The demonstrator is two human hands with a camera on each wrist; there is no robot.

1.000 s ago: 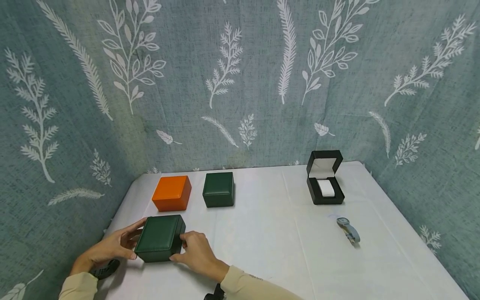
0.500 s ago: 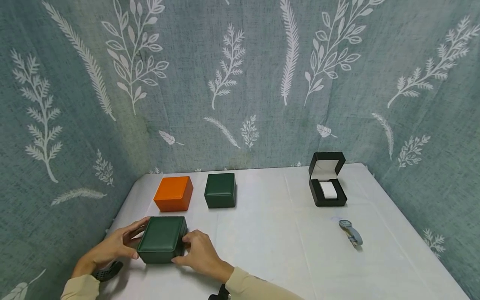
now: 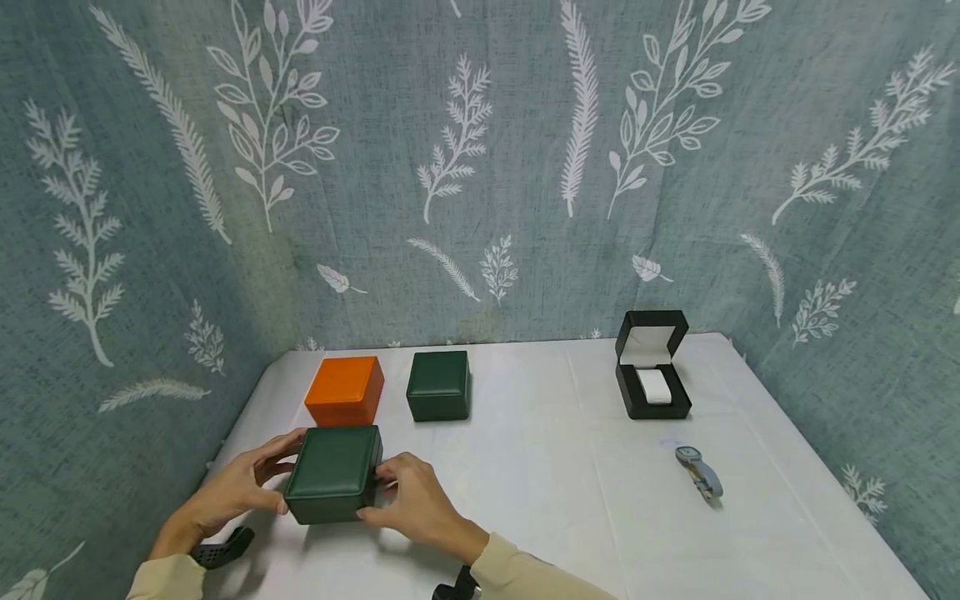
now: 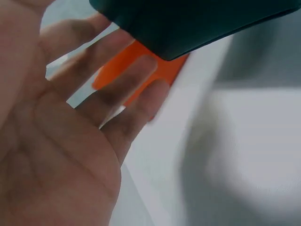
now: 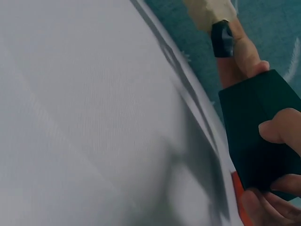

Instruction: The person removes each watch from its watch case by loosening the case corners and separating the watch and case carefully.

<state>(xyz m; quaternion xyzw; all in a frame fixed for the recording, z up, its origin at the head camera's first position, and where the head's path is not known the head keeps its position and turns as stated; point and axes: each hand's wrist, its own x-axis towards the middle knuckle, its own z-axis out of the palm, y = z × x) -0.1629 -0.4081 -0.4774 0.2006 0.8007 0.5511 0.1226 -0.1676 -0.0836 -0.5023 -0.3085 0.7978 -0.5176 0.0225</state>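
A closed dark green box with a padded, leather-look lid is held between both hands just above the white table, its shadow falling beneath it. My left hand grips its left side, thumb at the near lower corner and fingers toward the far edge. On the opposite side, my right hand pinches the box with thumb and fingers. The left wrist view has the underside of the green box over the fingertips. In the right wrist view, fingers press against the dark box wall.
Right behind the held box stands an orange box, with a smaller green box beside it. At the back right, an open black watch box shows a white cushion. A wristwatch lies in front of it.
Both hands have carried the green box slightly right and up off the table, closer to the orange box in the head view. The other boxes and the watch stay put.
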